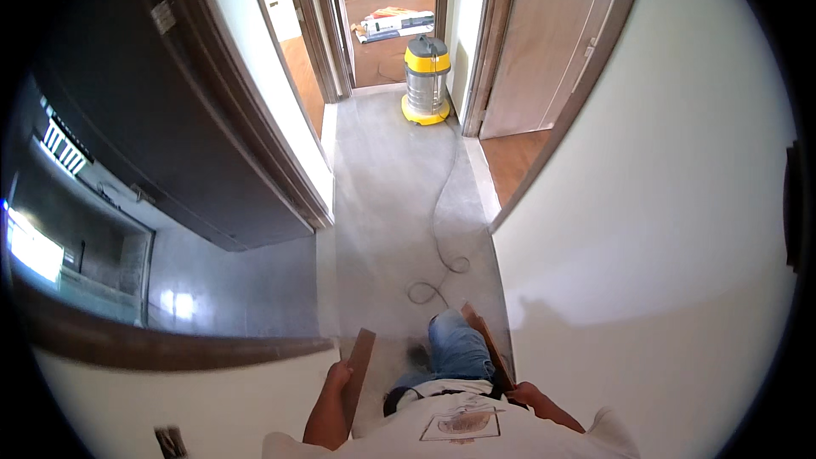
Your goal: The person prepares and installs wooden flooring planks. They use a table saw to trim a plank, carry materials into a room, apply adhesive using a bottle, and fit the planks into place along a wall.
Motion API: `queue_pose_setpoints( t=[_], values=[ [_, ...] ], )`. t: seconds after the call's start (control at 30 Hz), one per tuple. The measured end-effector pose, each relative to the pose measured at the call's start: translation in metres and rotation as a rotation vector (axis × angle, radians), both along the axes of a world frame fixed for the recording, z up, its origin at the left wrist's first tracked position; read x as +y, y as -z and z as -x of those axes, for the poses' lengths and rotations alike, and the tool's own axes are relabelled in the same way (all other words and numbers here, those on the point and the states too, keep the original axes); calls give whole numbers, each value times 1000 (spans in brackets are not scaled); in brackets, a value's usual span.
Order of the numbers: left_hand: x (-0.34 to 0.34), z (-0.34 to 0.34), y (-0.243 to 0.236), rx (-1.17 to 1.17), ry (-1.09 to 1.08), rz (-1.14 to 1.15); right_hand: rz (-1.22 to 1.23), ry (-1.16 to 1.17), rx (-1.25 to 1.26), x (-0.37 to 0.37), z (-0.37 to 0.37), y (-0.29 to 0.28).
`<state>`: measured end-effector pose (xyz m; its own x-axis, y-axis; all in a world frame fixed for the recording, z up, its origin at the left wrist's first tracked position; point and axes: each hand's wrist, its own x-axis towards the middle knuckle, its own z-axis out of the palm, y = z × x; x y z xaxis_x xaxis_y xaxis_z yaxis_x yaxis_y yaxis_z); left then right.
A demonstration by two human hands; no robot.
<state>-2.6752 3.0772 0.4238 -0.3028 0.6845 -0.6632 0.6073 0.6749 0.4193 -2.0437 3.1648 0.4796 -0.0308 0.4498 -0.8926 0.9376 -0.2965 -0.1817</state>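
Low at my left side, my left hand (341,373) is closed on a brown wooden plank (363,348) that stands out forward over the floor. My right hand (524,395) grips another brown plank, possibly more than one (478,325), held beside my jeans-clad leg (457,340) and reaching forward. Both planks point up the corridor. A thin grey cable (438,221) lies in loops on the grey floor just ahead of my feet.
A steel and yellow vacuum (425,85) stands at the corridor's far right. Dark open door (187,153) on the left, wooden door (548,34) on the right, white wall (654,229) close at my right. Long packages (395,24) lie on brown flooring in the far room.
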Motion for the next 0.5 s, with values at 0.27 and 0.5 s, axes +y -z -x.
queue_pose_setpoints(
  t=[0.27, 0.5],
  values=[
    [184, 123, 49, -49, -86, -163, -44, 22, 69, 227, 120, 45],
    [284, 128, 26, -185, -302, 197, 34, -87, 23, 477, 206, 35]
  ],
)
